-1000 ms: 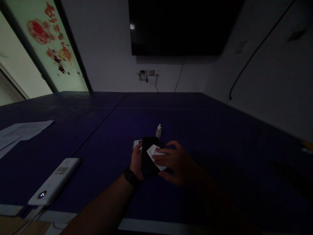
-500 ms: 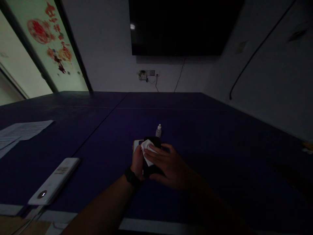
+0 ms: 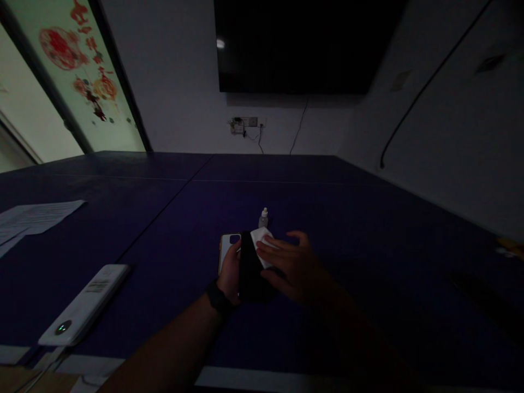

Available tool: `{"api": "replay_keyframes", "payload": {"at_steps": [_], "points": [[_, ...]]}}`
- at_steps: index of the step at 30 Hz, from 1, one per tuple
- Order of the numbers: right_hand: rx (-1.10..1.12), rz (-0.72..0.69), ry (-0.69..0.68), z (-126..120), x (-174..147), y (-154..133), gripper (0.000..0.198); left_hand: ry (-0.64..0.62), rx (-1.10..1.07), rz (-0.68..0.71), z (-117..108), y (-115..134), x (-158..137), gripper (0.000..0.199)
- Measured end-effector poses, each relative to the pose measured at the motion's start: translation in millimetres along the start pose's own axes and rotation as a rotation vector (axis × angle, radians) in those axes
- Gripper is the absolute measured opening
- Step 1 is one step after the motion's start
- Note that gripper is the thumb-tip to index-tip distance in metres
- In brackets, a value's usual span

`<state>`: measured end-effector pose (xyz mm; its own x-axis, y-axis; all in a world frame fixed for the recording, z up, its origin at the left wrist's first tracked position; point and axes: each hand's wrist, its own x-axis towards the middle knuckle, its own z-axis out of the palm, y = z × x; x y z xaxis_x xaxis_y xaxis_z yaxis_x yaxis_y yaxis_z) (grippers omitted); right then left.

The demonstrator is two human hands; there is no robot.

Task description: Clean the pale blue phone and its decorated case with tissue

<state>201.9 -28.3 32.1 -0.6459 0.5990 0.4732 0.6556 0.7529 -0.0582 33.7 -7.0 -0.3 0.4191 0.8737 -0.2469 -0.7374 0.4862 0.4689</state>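
My left hand [image 3: 230, 275], with a dark band on its wrist, is closed around the left edge of a flat black phone [image 3: 250, 281], its dark face turned up. My right hand [image 3: 293, 266] presses a folded white wipe [image 3: 258, 234] against the upper right of that face, fingers laid over the wipe. Partly behind my left hand lies a pale phone case [image 3: 225, 246] with a dark camera area at its top. A small clear bottle with a white dropper cap [image 3: 263, 219] stands upright just beyond the phone.
On the left of the dark blue table [image 3: 164, 240] lies a white power bank [image 3: 85, 305] with a cable plugged in. Printed papers [image 3: 36, 218] rest at the far left. A large black screen [image 3: 303, 49] hangs on the wall ahead. The room is dim.
My right hand has slid the wipe to the right across the phone, baring its dark left side. My left hand keeps its hold. The view has shifted slightly.
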Motion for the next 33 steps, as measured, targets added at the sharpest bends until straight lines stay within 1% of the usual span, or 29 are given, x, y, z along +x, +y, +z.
{"api": "replay_keyframes", "payload": {"at_steps": [2, 4, 6, 8, 10, 12, 17, 20, 21, 22, 24, 26, 28, 31, 33], "points": [[0.010, -0.061, -0.025, 2, 1, -3, 0.046, 0.052, -0.009, 0.044, 1, -1, 0, 0.040], [-0.009, -0.038, -0.011, 5, 2, -7, 0.053, 0.083, -0.010, 0.080, 1, -1, 0, 0.038], [-0.030, 0.036, 0.023, 8, 3, -9, 0.051, 0.055, 0.005, 0.065, 1, 0, -1, 0.041], [-0.032, 0.083, 0.042, 9, 3, -7, 0.047, 0.005, 0.035, 0.006, 3, 2, -3, 0.049], [-0.013, 0.085, 0.045, 7, 3, -4, 0.046, -0.027, 0.057, -0.046, 4, 4, -5, 0.054], [0.021, 0.074, 0.042, 6, 2, -2, 0.047, -0.028, 0.069, -0.048, 6, 6, -6, 0.053], [0.188, 0.007, 0.007, 4, 0, -1, 0.045, 0.021, 0.004, 0.075, 6, 10, -7, 0.053], [0.269, -0.060, 0.004, 6, -1, 0, 0.059, 0.024, -0.055, 0.141, 7, 11, -7, 0.048], [0.271, -0.078, 0.026, 8, -1, 0, 0.058, 0.027, -0.069, 0.152, 7, 12, -7, 0.046], [0.263, -0.092, 0.056, 10, -1, 1, 0.053, 0.031, -0.081, 0.154, 8, 13, -7, 0.044], [0.229, -0.100, 0.136, 14, 0, 3, 0.039, 0.036, -0.107, 0.131, 8, 14, -6, 0.043], [0.199, -0.074, 0.205, 16, 1, 4, 0.035, 0.033, -0.112, 0.103, 7, 16, -6, 0.043], [0.192, -0.020, 0.255, 17, 2, 4, 0.033, 0.020, -0.108, 0.104, 7, 15, -5, 0.042], [0.253, 0.046, 0.332, 16, 3, 4, 0.028, 0.017, -0.136, 0.128, 5, 11, -4, 0.042], [0.347, 0.032, 0.363, 15, 3, 3, 0.025, 0.028, -0.169, 0.147, 3, 6, -4, 0.040]]}}
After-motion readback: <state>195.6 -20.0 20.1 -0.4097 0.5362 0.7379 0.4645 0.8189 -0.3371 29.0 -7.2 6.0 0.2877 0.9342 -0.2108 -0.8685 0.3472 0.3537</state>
